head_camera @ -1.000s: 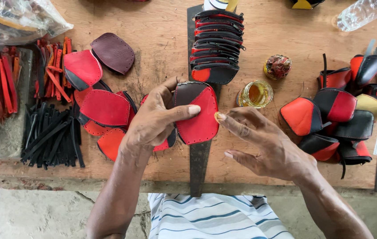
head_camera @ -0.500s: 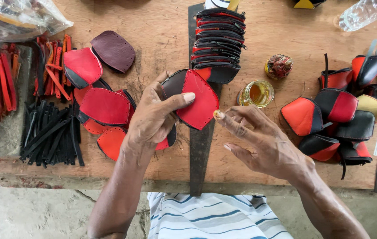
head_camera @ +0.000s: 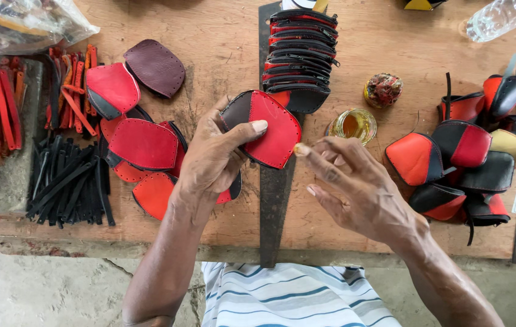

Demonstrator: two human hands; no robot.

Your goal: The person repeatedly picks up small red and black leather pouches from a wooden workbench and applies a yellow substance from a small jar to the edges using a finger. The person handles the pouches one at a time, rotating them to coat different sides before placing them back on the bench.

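Spanning the whole view, one wooden workbench [head_camera: 221, 54] carries everything; its dark metal strip [head_camera: 274, 200], running from the near edge to the far edge, serves as landmark. Left of the strip lies a loose heap of about six flat red leather panels [head_camera: 143, 144], one maroon panel [head_camera: 155, 66] beyond them, a bundle of black straps [head_camera: 70, 184] and a bunch of red and orange straps [head_camera: 67, 97] further left. Right of the strip sits a cluster of roughly nine folded red, black and yellow pieces [head_camera: 463, 157]. On the strip's far end rests one stack of about eight red-and-black panels [head_camera: 300, 54]. Just right of the strip stand one small glass jar [head_camera: 353, 124] of amber liquid and one round lid [head_camera: 382, 89] beyond it; one clear bottle [head_camera: 500, 18] lies at the far right corner.

One stitched panel [head_camera: 267, 128], red with a dark brown section at its left and a row of holes along its edge, is held above the strip, near the stack. The left hand [head_camera: 212, 160] pinches it, thumb on the red face, fingers behind. The right hand [head_camera: 361, 191] is loosely open, holding nothing, its yellow-smeared forefinger tip touching the panel's right edge.
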